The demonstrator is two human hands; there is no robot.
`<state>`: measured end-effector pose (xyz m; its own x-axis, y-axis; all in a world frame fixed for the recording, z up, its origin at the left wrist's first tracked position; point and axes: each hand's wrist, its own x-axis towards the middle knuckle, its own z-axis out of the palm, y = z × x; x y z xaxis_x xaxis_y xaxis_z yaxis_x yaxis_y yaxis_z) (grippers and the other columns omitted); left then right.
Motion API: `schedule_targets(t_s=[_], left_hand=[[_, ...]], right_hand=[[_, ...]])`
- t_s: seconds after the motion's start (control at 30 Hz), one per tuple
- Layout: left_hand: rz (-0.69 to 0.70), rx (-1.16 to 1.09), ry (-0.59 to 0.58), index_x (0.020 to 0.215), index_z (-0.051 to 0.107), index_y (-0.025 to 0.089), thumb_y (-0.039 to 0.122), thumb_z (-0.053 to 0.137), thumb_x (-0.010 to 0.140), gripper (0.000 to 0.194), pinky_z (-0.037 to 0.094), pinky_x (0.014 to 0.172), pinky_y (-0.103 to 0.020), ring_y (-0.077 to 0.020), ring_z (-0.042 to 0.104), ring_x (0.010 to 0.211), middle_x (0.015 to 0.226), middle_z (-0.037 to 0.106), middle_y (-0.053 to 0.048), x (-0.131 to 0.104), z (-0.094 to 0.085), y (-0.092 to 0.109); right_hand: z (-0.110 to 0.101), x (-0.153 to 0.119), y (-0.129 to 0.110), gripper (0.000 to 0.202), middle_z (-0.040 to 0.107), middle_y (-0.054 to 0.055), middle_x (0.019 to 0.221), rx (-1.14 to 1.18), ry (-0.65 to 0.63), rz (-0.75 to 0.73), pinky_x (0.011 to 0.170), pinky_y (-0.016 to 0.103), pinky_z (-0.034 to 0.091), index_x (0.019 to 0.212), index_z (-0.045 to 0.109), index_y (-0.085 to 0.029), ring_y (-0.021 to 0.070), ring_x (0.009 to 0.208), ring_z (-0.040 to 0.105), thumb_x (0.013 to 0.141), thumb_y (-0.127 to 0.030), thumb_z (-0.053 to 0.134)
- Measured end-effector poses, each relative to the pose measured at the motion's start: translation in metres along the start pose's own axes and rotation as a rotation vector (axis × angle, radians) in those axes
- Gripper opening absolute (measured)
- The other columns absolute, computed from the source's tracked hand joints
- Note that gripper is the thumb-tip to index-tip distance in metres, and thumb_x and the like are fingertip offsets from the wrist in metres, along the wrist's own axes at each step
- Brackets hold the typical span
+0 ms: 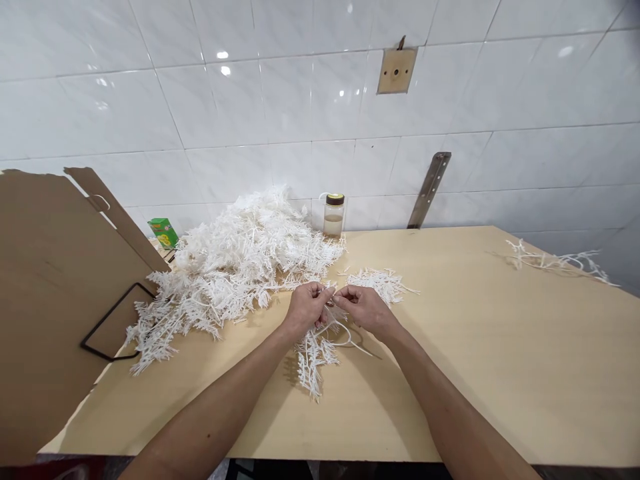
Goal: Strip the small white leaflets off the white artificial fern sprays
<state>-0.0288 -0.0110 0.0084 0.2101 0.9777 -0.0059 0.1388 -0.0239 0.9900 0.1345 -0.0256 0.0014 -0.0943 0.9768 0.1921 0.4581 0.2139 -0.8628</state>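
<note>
A white branching plastic sprig [314, 363] hangs below my hands, just over the table, with its curved stems looping to the right. My left hand [306, 310] is closed on it, thumb and forefinger pinched near the top. Close beside it, almost touching, my right hand [365, 308] pinches at the same spot, but what lies between its fingertips is too small to make out. Behind my right hand lies a small heap of white sprigs [383, 283]. To the left rises a large pile of similar white sprigs [250, 247].
On the left stands a cardboard sheet [60, 300] with a black wire frame [113, 323] by it. A green box [163, 233] and a lidded bottle [333, 217] stand at the back. A metal bracket [430, 190] leans on the tiled wall. A bare white branch [560, 260] lies far right.
</note>
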Motion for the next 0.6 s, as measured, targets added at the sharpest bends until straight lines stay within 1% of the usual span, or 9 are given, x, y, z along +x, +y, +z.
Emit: schedule_targets(t_s=[0.17, 0.23, 0.3, 0.37, 0.47, 0.53, 0.6], left_hand=[[-0.090, -0.025, -0.158, 0.067, 0.059, 0.015, 0.046, 0.070, 0.075, 0.034, 0.030, 0.031, -0.018, -0.0069, 0.040, 0.028, 0.038, 0.052, 0.003, 0.002, -0.007, 0.006], [-0.114, -0.045, -0.188, 0.068, 0.059, 0.015, 0.042, 0.070, 0.075, 0.030, 0.028, 0.031, -0.017, -0.0062, 0.040, 0.029, 0.039, 0.051, 0.003, 0.001, -0.009, 0.009], [-0.137, -0.070, -0.216, 0.069, 0.058, 0.015, 0.039, 0.071, 0.075, 0.028, 0.026, 0.032, -0.017, -0.0055, 0.040, 0.030, 0.040, 0.051, 0.004, 0.000, -0.012, 0.012], [-0.161, -0.110, -0.250, 0.070, 0.058, 0.014, 0.038, 0.073, 0.074, 0.029, 0.026, 0.032, -0.016, -0.0047, 0.040, 0.032, 0.043, 0.052, 0.004, 0.001, -0.014, 0.013], [-0.181, -0.193, -0.321, 0.072, 0.059, 0.013, 0.042, 0.075, 0.072, 0.033, 0.027, 0.032, -0.016, -0.0034, 0.041, 0.035, 0.050, 0.055, 0.003, 0.003, -0.018, 0.013], [-0.175, -0.229, -0.363, 0.075, 0.059, 0.013, 0.043, 0.076, 0.071, 0.035, 0.027, 0.033, -0.015, -0.0029, 0.041, 0.036, 0.054, 0.058, 0.003, 0.004, -0.020, 0.012], [-0.170, -0.229, -0.373, 0.077, 0.059, 0.013, 0.044, 0.076, 0.071, 0.036, 0.027, 0.033, -0.016, -0.0026, 0.041, 0.036, 0.055, 0.059, 0.003, 0.005, -0.020, 0.012]], right_hand=[[-0.002, 0.001, 0.002, 0.022, 0.069, 0.002, 0.073, -0.098, 0.036, -0.035, 0.060, 0.027, 0.041, 0.077, 0.069, -0.018, 0.0148, 0.063, 0.056, 0.081, -0.037, 0.057], [-0.002, 0.000, 0.002, 0.023, 0.068, 0.002, 0.073, -0.156, 0.036, -0.056, 0.061, 0.027, 0.041, 0.077, 0.069, -0.018, 0.0148, 0.063, 0.056, 0.082, -0.036, 0.056], [-0.003, 0.000, 0.002, 0.022, 0.068, 0.002, 0.072, -0.159, 0.026, -0.059, 0.059, 0.026, 0.040, 0.077, 0.068, -0.018, 0.0144, 0.062, 0.055, 0.082, -0.036, 0.056], [-0.004, -0.001, 0.004, 0.023, 0.065, 0.001, 0.067, -0.095, 0.000, -0.033, 0.055, 0.025, 0.039, 0.078, 0.067, -0.018, 0.0131, 0.057, 0.053, 0.082, -0.038, 0.056], [-0.005, -0.001, 0.008, 0.026, 0.058, -0.002, 0.060, 0.071, -0.052, 0.024, 0.047, 0.023, 0.037, 0.080, 0.064, -0.018, 0.0107, 0.049, 0.047, 0.083, -0.043, 0.057], [-0.005, 0.000, 0.010, 0.028, 0.056, -0.002, 0.060, 0.174, -0.087, 0.048, 0.044, 0.023, 0.038, 0.081, 0.063, -0.018, 0.0100, 0.047, 0.045, 0.082, -0.046, 0.059], [-0.006, 0.000, 0.011, 0.030, 0.056, -0.002, 0.062, 0.219, -0.106, 0.059, 0.043, 0.023, 0.038, 0.082, 0.063, -0.018, 0.0100, 0.046, 0.045, 0.081, -0.048, 0.060]])
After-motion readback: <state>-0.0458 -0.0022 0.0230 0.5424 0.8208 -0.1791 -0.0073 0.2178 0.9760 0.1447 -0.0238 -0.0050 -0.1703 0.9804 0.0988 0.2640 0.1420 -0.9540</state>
